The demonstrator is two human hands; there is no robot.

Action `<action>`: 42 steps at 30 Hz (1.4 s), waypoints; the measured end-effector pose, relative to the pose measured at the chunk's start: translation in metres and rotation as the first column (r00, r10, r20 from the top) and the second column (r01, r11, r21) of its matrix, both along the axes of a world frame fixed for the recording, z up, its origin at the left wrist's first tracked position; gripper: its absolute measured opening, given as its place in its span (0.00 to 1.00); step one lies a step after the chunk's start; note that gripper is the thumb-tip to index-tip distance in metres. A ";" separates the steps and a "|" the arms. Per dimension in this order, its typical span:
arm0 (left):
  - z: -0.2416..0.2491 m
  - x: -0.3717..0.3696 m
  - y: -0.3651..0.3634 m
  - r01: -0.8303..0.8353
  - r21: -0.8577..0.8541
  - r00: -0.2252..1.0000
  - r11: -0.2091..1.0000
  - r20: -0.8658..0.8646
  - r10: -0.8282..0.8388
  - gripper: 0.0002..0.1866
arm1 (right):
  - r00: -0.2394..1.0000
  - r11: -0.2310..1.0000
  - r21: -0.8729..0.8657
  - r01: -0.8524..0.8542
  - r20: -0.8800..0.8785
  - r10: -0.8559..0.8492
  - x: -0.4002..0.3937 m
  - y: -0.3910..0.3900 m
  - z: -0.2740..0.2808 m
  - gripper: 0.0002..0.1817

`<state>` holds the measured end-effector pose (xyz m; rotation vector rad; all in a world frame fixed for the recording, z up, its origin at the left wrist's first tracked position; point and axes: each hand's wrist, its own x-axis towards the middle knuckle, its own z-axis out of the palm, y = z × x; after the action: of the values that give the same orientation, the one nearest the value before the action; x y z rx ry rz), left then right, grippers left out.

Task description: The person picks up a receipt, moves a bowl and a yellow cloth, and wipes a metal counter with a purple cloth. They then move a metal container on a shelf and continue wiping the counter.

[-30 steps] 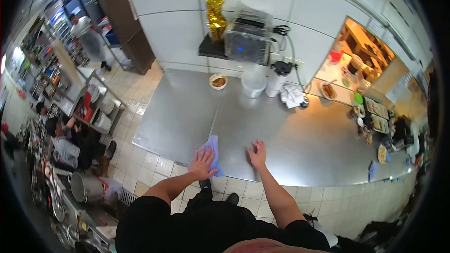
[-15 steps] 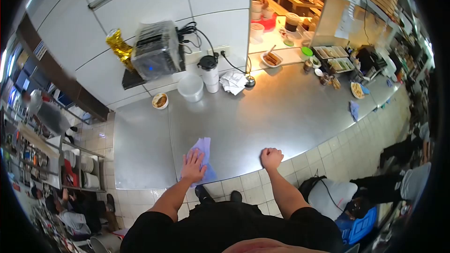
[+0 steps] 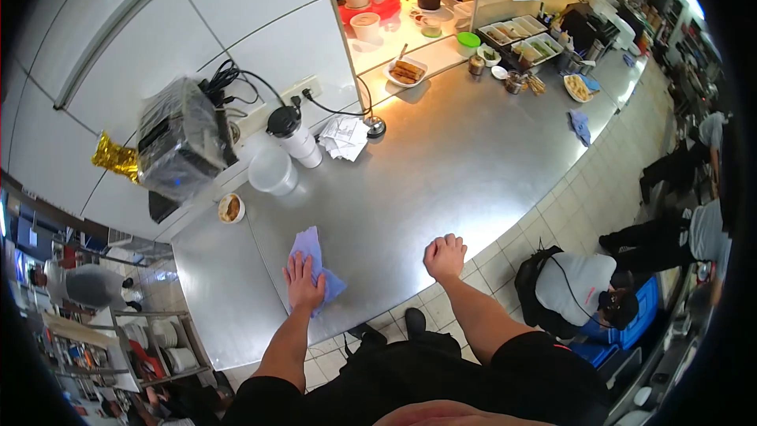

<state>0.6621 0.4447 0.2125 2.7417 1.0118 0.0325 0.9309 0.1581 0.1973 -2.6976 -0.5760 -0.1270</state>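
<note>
My left hand (image 3: 304, 284) lies flat with fingers spread on a crumpled lavender cleaning cloth (image 3: 309, 241), pressing it against the steel counter (image 3: 386, 197) near its front edge. Parts of the cloth stick out above and to the right of the hand; the rest is hidden under the palm. Closed into a fist, my right hand (image 3: 446, 257) rests on the counter near the same edge, with nothing visible in it. Beyond the left hand stand a small bowl of brown food (image 3: 232, 208) and a clear plastic tub (image 3: 273, 171).
A plastic-wrapped printer (image 3: 185, 138) sits on a wall shelf, with a lidded tumbler (image 3: 296, 134) and crumpled paper slips (image 3: 344, 137) below. Farther right are a dish of fried rolls (image 3: 406, 71), condiment trays (image 3: 536, 47) and another cloth (image 3: 579, 126). A person (image 3: 576, 288) bends down at right.
The view has turned and shifted, so the printer and window appear farther left. My left hand remains flat on the cloth, and my right fist stays on the counter.
</note>
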 end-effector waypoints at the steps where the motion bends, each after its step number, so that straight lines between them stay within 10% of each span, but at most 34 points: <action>1: 0.001 0.003 0.003 0.006 0.007 1.000 1.000 -0.001 -0.006 0.36 | 1.000 1.000 0.006 -0.001 -0.003 0.001 0.001 0.001 0.000 0.12; 42: -0.019 0.040 -0.066 -0.078 0.111 0.990 0.991 -0.111 0.090 0.37 | 0.999 0.994 0.112 -0.008 0.034 0.004 0.000 -0.010 -0.008 0.10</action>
<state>0.7021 0.3788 0.1936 2.8233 1.1891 -0.0611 0.9307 0.1479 0.1894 -2.5890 -0.5694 -0.1971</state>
